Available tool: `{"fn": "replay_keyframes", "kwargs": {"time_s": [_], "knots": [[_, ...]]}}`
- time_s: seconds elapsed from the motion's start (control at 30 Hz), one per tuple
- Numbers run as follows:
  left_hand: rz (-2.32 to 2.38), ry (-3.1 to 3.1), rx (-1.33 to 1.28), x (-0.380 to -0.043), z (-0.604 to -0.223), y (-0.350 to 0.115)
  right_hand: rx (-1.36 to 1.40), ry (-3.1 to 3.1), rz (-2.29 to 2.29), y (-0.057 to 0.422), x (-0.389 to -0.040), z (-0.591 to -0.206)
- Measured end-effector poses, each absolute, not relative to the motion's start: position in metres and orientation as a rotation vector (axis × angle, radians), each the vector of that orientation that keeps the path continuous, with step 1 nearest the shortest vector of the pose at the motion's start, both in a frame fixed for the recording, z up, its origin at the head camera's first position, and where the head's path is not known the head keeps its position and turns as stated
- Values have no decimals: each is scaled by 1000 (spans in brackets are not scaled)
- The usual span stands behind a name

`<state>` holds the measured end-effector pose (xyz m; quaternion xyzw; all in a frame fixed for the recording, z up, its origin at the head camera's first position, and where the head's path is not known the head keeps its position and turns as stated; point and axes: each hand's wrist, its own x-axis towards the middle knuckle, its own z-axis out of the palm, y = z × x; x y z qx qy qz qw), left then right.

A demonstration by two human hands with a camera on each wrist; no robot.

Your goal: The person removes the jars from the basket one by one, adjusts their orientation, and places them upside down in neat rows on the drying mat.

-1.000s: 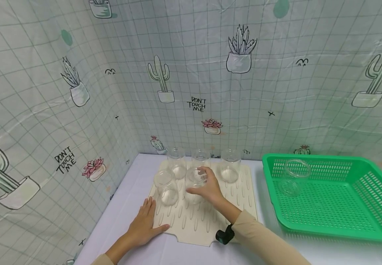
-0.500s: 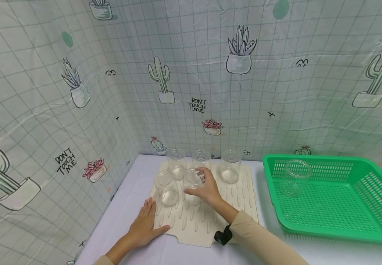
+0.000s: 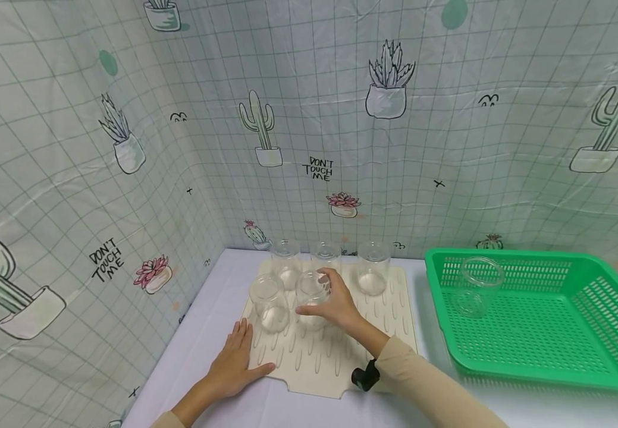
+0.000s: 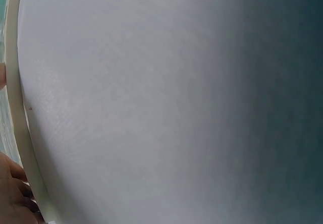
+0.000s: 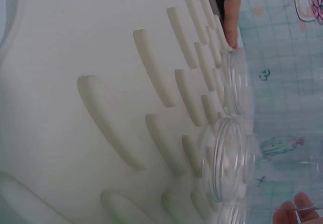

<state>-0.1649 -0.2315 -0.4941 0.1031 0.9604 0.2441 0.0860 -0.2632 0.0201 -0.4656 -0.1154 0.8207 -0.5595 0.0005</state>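
My right hand (image 3: 335, 303) grips a clear jar (image 3: 309, 288), thumb on the near side and fingers round the far side. It stands upright in the front row on a cream ridged draining mat (image 3: 300, 368). To its left is a matching clear jar (image 3: 270, 303). Behind are a left jar (image 3: 285, 261), a middle jar (image 3: 326, 252) and a right jar (image 3: 373, 267). In the right wrist view, the ringed lower end of a jar (image 5: 224, 158) meets the mat. My left hand (image 3: 231, 362) rests on the mat's left front edge, fingers straight and thumb spread.
A green perforated basket (image 3: 528, 365) stands to the right of the mat, with a clear jar (image 3: 474, 288) in its left part. White cloth (image 3: 180, 351) covers the table. A printed curtain (image 3: 309, 119) hangs close behind and along the left.
The right hand has shifted slightly left with the jar, closer to the front left jar, and has then held nearly still. The left hand has stayed on the mat's edge.
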Motion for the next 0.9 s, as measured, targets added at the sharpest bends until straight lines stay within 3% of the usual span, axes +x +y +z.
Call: {"fn": "replay_keyframes", "kwargs": {"time_s": [0.9], "knots": [[722, 2866, 315, -166, -496, -232, -446, 2337, -1918, 64, -267, -393]]}}
